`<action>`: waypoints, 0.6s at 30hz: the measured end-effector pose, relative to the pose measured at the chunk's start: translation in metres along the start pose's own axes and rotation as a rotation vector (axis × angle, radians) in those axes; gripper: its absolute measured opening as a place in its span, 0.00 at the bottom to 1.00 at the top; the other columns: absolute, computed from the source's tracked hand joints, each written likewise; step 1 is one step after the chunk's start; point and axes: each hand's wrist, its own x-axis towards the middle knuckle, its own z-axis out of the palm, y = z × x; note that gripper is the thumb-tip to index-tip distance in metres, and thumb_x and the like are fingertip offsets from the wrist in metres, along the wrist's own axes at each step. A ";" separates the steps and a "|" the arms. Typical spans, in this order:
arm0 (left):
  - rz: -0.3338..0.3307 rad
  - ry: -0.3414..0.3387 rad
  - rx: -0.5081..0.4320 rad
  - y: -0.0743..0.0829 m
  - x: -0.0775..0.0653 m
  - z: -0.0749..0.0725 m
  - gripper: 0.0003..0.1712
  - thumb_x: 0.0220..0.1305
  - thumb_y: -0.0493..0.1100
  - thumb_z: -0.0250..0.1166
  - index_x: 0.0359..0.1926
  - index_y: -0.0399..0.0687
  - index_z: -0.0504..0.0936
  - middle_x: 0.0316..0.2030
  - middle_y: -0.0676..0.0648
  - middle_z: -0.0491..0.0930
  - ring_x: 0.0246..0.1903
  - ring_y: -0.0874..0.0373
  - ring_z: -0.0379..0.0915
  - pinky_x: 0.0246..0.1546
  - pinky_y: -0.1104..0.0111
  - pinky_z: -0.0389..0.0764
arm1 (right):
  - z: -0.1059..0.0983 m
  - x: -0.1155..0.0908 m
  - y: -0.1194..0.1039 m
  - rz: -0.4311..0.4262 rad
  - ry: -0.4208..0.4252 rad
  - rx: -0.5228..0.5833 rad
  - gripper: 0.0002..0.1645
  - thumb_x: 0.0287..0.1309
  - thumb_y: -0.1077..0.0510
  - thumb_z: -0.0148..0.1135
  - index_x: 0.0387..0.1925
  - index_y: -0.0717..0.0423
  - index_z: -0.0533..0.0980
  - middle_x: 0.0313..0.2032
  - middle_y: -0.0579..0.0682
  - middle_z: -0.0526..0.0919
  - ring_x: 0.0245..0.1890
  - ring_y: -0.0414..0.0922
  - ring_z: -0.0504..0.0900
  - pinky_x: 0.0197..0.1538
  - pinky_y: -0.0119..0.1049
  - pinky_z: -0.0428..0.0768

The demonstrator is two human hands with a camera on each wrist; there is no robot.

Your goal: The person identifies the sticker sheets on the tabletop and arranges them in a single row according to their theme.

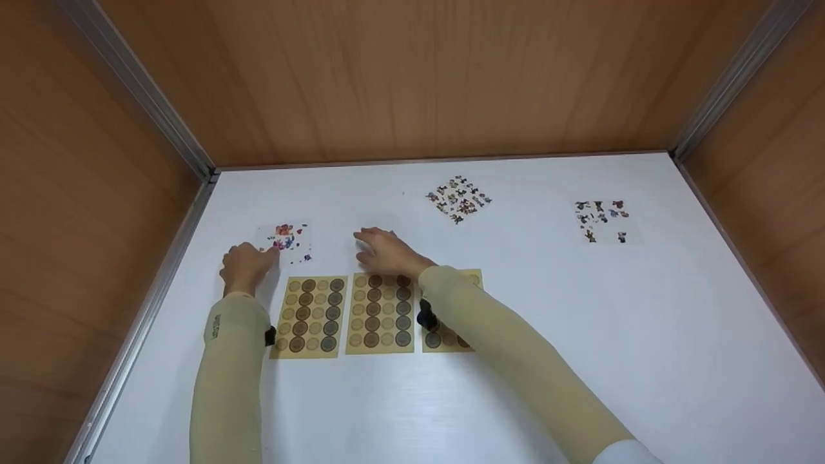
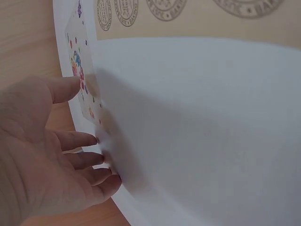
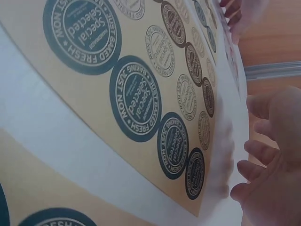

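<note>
sleeve [image 1: 515,341] over label sheet [image 1: 449,341] (partly), colourful stickers [image 1: 284,229]

Bright specks of red, orange, blue and purple scatter over the pale sheet [image 1: 300,247] beside the left fingers [image 2: 83,160]! Below the right fingers [image 3: 260,151], tan sheets [image 1: 379,316] run columns of round labels [image 3: 135,99]: pale, brown, dark teal with pale lettering. Beyond those fingers, a patterned sheet [image 1: 459,199] mixes brown, dark and orange figures. Khaki sleeves [image 1: 231,383] behind them, dark lettering on the left one, over a white table [image 1: 380,412]; ahead, brown wood-grain wall [image 1: 412,77].
</note>
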 end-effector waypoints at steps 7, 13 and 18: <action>0.007 0.010 0.001 0.001 0.004 0.008 0.33 0.72 0.52 0.54 0.56 0.20 0.75 0.51 0.27 0.73 0.52 0.34 0.66 0.61 0.40 0.67 | 0.010 0.003 0.000 0.027 0.014 0.008 0.33 0.74 0.52 0.54 0.74 0.57 0.64 0.73 0.55 0.67 0.77 0.53 0.56 0.78 0.52 0.47; 0.024 0.006 0.011 0.009 0.005 0.011 0.31 0.72 0.51 0.53 0.51 0.21 0.77 0.50 0.27 0.71 0.51 0.35 0.65 0.59 0.41 0.69 | 0.011 0.006 -0.002 0.025 0.038 -0.007 0.32 0.73 0.52 0.54 0.74 0.59 0.65 0.72 0.55 0.68 0.76 0.53 0.56 0.78 0.52 0.47; 0.026 0.005 0.012 0.016 0.002 0.016 0.31 0.72 0.51 0.53 0.52 0.21 0.76 0.52 0.27 0.69 0.55 0.34 0.63 0.60 0.40 0.67 | 0.014 0.007 -0.006 0.022 0.035 -0.079 0.32 0.74 0.51 0.54 0.73 0.58 0.66 0.74 0.56 0.64 0.76 0.55 0.55 0.78 0.55 0.47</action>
